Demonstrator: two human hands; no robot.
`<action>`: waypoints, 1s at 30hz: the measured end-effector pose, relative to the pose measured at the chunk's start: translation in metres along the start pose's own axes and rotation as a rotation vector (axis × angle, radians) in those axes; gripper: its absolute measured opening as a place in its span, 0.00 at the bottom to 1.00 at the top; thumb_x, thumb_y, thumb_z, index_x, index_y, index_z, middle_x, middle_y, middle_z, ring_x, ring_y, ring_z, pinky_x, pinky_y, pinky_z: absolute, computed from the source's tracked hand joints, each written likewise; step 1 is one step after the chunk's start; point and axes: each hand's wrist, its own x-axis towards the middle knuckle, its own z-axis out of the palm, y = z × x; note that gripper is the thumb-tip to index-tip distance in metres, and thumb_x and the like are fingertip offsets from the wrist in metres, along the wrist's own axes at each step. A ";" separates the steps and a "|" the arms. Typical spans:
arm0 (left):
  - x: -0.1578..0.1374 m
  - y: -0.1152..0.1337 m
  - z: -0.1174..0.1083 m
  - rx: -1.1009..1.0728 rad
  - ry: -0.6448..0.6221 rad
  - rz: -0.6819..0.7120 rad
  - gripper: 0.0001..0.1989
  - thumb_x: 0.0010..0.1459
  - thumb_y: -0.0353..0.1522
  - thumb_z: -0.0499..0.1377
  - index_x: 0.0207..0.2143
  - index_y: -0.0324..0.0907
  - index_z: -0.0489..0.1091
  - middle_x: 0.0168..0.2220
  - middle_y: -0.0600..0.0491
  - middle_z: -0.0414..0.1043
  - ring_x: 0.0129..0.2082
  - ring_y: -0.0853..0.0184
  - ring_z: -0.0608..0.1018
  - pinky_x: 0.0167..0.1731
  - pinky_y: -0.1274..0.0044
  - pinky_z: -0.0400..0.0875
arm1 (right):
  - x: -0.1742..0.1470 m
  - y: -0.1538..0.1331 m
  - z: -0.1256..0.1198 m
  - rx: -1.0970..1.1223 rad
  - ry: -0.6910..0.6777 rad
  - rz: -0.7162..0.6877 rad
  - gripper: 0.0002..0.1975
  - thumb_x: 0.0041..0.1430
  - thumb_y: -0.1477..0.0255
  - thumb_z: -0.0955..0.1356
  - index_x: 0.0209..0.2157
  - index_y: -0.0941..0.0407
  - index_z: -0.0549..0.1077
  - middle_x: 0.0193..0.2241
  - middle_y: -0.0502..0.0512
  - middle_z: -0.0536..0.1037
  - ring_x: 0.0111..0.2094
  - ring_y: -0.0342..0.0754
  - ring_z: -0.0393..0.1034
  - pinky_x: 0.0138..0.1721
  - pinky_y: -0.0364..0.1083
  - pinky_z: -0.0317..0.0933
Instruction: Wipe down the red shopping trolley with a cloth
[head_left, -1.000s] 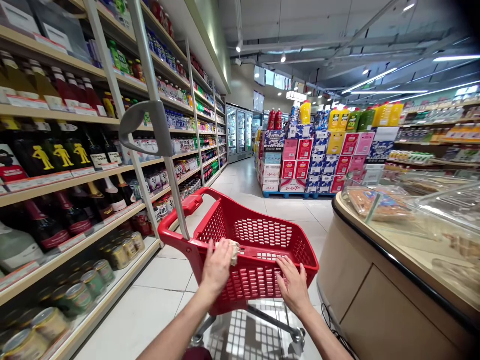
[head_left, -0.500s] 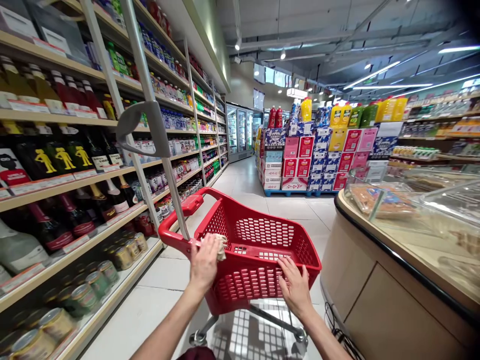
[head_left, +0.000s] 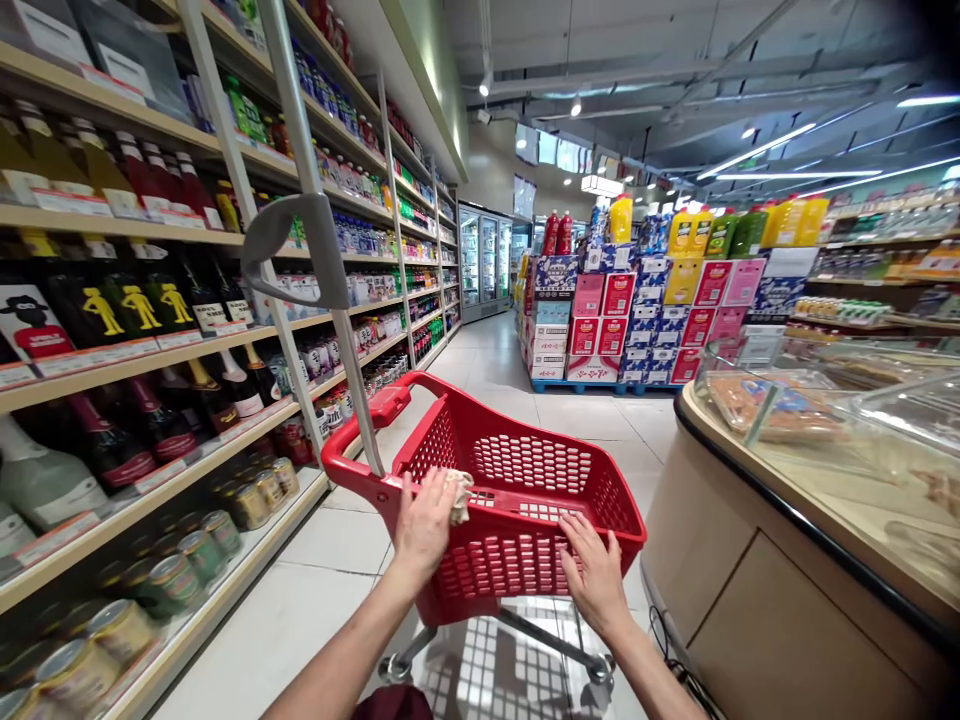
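Observation:
A red plastic shopping cart with perforated sides stands side-on before me on grey legs with casters. My left hand presses a crumpled beige cloth against the cart's near rim, close to the handle end. Part of the cloth is hidden under the fingers. Farther along the same rim lies my right hand, its fingers spread and their tips on the edge, with the thumb against the outer wall. Inside, the visible part of the basket holds nothing. A grey metal pole with a loop handle rises at the cart's handle end.
Shelves of bottles and cans line the left side. To the right stands a curved display counter with packaged food behind clear panels; black cables lie at its base. Stacked drink boxes stand ahead, beside the tiled aisle.
My left hand and the cloth have slid a little to the right along the cart's rim. The right hand stays at the same spot on the rim. The view has shifted slightly.

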 end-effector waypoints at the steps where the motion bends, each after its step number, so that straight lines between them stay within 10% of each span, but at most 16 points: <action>1: 0.001 0.009 0.004 -0.005 -0.025 0.017 0.21 0.54 0.24 0.44 0.49 0.41 0.64 0.52 0.48 0.64 0.54 0.61 0.64 0.56 0.59 0.43 | 0.001 -0.001 0.000 0.001 -0.008 0.002 0.20 0.55 0.70 0.57 0.49 0.54 0.66 0.51 0.57 0.67 0.55 0.53 0.56 0.54 0.63 0.41; 7: 0.013 0.065 0.025 -0.049 -0.143 0.103 0.21 0.56 0.27 0.43 0.53 0.39 0.59 0.53 0.48 0.63 0.54 0.64 0.63 0.56 0.64 0.47 | 0.021 -0.044 -0.007 0.045 0.053 -0.147 0.22 0.56 0.70 0.56 0.54 0.55 0.59 0.56 0.58 0.60 0.57 0.51 0.52 0.55 0.60 0.42; 14: 0.006 0.025 0.001 -0.042 -0.210 0.028 0.36 0.48 0.44 0.54 0.56 0.34 0.52 0.59 0.40 0.51 0.60 0.54 0.50 0.56 0.58 0.39 | 0.048 -0.099 0.016 0.102 0.008 -0.152 0.23 0.55 0.72 0.58 0.54 0.54 0.59 0.53 0.58 0.63 0.55 0.52 0.55 0.53 0.60 0.46; 30: -0.003 0.018 0.002 -0.095 -0.120 0.037 0.28 0.51 0.43 0.51 0.51 0.37 0.60 0.53 0.44 0.62 0.57 0.56 0.58 0.57 0.60 0.39 | 0.074 -0.077 0.022 0.382 0.296 -0.173 0.19 0.54 0.79 0.57 0.46 0.55 0.68 0.44 0.56 0.72 0.48 0.46 0.63 0.50 0.49 0.58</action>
